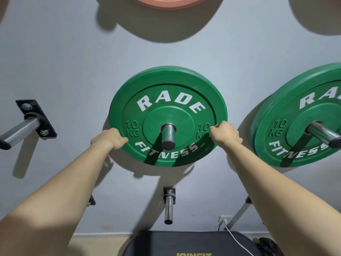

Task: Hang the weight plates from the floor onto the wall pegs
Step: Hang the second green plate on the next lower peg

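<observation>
Grey wall (73, 61) fills the view and carries every fitting noted below.

Centre plate (167, 108): green, marked RADE FITNESS and 10 KG, hung on a steel peg (168, 138) that passes through its hub and projects toward the camera. The plate sits close against the wall.

Second plate (302, 115): same green type, hung on its own peg (324, 134) to the right, partly cut off by the frame edge. The two plates are apart.

Pink plate (169, 1): lower rim only, at the top edge, above the centre plate.

Bench pad (184, 242): black, at the bottom, below the centre plate. A white cable (238, 241) runs across it from a wall socket (224, 218).

Left hand (110, 138): fingers curled over the centre plate's lower left rim, grasping it.

Right hand (226, 134): on the plate's right rim, fingers bent around the edge, thumb tip on the face by the 10 KG mark.

Bare peg (22, 131): on a black bolted bracket, far left, level with the centre plate.

Low peg (168, 207): bare, directly below the centre plate. Two further mounts at that level are mostly hidden behind the forearms.
</observation>
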Action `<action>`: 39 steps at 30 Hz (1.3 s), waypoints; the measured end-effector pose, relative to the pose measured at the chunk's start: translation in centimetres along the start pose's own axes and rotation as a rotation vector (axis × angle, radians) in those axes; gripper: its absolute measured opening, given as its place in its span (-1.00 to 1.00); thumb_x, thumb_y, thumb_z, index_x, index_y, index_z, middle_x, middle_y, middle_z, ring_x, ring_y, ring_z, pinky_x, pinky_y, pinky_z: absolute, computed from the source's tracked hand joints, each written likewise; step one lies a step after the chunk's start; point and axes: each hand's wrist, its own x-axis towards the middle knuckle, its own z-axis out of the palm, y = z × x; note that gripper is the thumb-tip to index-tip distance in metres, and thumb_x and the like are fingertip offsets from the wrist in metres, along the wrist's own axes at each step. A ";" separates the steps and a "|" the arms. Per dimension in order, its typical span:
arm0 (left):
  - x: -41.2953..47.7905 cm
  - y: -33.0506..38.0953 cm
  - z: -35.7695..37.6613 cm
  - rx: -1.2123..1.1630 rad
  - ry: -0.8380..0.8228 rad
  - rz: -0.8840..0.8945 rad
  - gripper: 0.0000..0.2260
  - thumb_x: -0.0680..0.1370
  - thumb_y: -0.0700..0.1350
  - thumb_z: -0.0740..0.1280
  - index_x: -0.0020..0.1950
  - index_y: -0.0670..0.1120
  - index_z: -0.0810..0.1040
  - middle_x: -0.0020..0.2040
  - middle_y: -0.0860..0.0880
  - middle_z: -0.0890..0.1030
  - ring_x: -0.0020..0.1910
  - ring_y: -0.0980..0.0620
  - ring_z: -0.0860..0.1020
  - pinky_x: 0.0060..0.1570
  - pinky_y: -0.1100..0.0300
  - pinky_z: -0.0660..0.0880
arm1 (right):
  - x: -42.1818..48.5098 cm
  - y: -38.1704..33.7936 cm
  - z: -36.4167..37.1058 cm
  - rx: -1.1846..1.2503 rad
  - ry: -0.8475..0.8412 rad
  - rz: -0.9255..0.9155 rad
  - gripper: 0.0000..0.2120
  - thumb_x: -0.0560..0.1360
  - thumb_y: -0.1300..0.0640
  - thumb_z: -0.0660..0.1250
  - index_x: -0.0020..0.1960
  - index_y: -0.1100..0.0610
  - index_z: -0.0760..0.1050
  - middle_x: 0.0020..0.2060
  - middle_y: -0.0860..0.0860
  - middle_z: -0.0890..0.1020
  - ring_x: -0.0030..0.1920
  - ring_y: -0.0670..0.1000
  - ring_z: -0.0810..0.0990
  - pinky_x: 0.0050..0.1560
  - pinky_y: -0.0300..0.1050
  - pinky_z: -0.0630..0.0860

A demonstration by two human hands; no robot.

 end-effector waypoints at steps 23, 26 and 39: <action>-11.4 0.9 -4.1 0.053 -0.009 0.335 -0.77 0.58 0.05 0.32 -0.06 -0.08 0.38 -0.13 -0.09 0.40 -0.17 -0.06 0.34 -0.14 0.12 0.29 | -10.4 -3.8 -3.4 -0.304 -0.125 -0.334 -0.82 0.47 -0.01 0.19 -0.18 0.09 0.42 -0.06 0.09 0.47 -0.07 0.18 0.48 0.12 0.09 0.45; -12.0 -0.5 -5.3 0.093 -0.024 0.374 -0.76 0.58 0.07 0.31 -0.02 -0.07 0.36 -0.10 -0.08 0.40 -0.14 -0.06 0.35 -0.12 0.11 0.30 | -12.7 -5.1 -3.3 -0.252 -0.116 -0.277 -0.82 0.40 0.00 0.15 -0.32 0.07 0.29 -0.20 0.07 0.43 -0.22 0.13 0.42 -0.07 0.05 0.35; -16.7 -13.2 -6.1 -0.022 -0.145 0.652 -0.74 0.50 0.07 0.36 -0.20 -0.07 0.38 -0.23 -0.09 0.38 -0.23 -0.04 0.33 -0.20 0.07 0.26 | -32.5 -14.0 2.2 -0.291 0.033 -0.139 -0.80 0.51 -0.01 0.21 -0.03 0.11 0.48 -0.07 0.07 0.49 -0.07 0.16 0.50 0.17 0.12 0.48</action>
